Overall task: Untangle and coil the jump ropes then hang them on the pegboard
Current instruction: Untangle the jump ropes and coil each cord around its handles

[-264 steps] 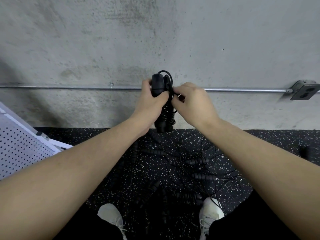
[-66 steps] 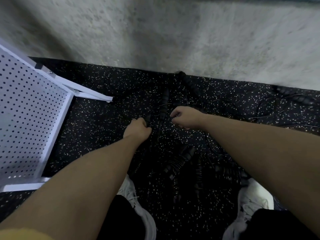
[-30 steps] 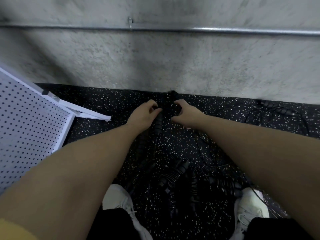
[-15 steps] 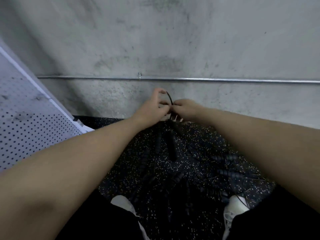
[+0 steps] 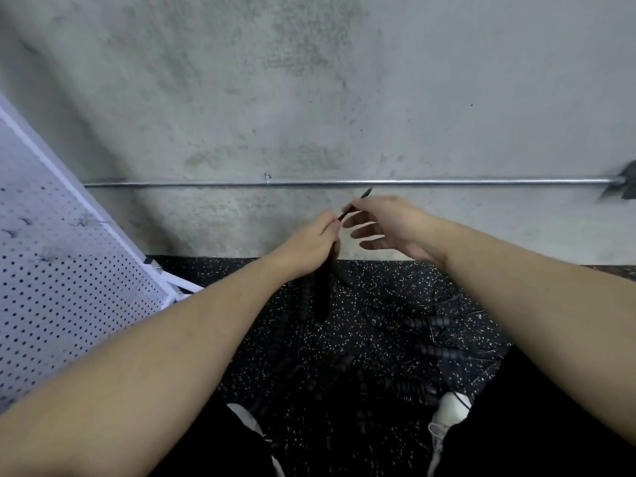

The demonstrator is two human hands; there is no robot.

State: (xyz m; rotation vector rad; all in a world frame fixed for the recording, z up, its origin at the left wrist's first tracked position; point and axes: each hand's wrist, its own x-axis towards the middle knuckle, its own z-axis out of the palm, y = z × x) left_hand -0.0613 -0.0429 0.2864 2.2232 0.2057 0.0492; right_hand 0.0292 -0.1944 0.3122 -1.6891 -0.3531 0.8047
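- The pegboard (image 5: 51,287), a white perforated panel, leans at the left edge of the scene against the grey concrete wall (image 5: 309,80); a metal conduit (image 5: 447,182) runs level along that wall behind the hands.
- The tangle of jump ropes (image 5: 395,346) lies on the black speckled floor mat (image 5: 241,304), between the person's white shoes and the wall. Ribbed black handles show to the right of it, with thin cords crossing among them. These will likely handle light and limp, the cord thin and springy, apt to snag on its neighbours.
- One rope handle (image 5: 320,297) hangs below the left hand, a dark stiff bar clear of the floor.
- The left hand (image 5: 306,244) is curled round the upper end of that handle, fingers closed on it.
- The right hand (image 5: 389,223), just beside the left, pinches the thin cord (image 5: 358,201) between thumb and forefinger, its other fingers spread loose.
- Best hold, I judge: the stiff ribbed handle for weight and control, the cord only in a light pinch to guide loops, since it would slip or kink under a hard pull.
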